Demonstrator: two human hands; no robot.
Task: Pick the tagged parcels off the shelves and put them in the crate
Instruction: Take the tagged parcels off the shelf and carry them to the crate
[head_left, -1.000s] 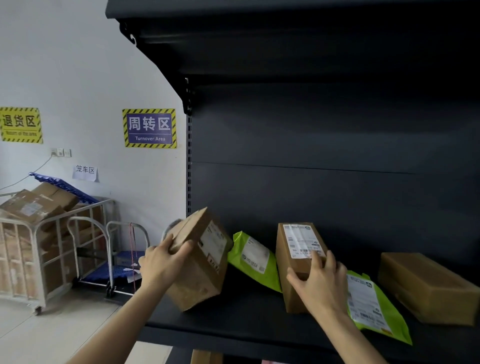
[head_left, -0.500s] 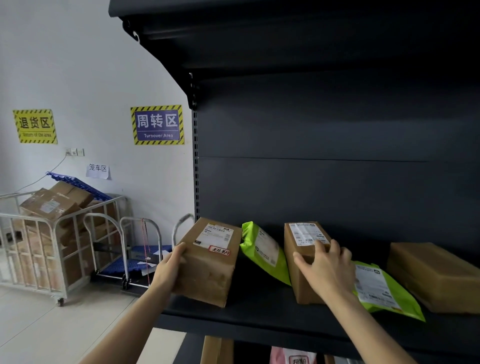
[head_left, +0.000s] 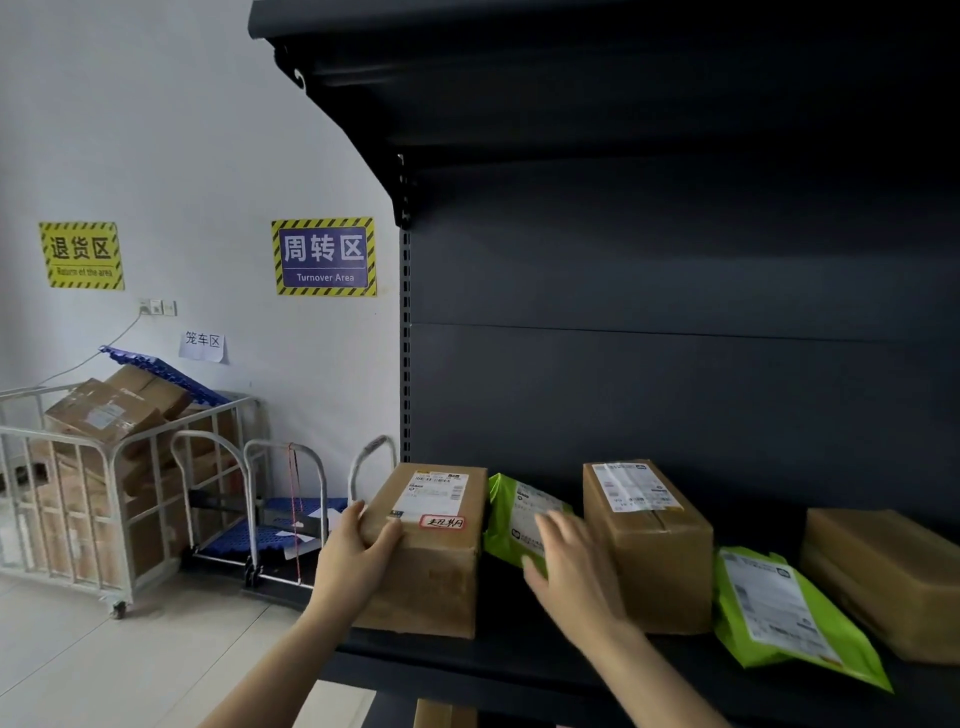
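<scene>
Parcel gripped by left hand; right hand outstretched.

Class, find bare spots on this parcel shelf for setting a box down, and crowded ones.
Bare: the shelf's front strip between the tagged box and middle box, though the right hand hovers there. Crowded: left green pouch and right green pouch fill the gaps either side of it.

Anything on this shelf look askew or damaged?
No plain damage. The green mailer leans tilted between the tagged box and the middle box; the second green mailer lies slanted, a corner near the shelf front edge.
</scene>
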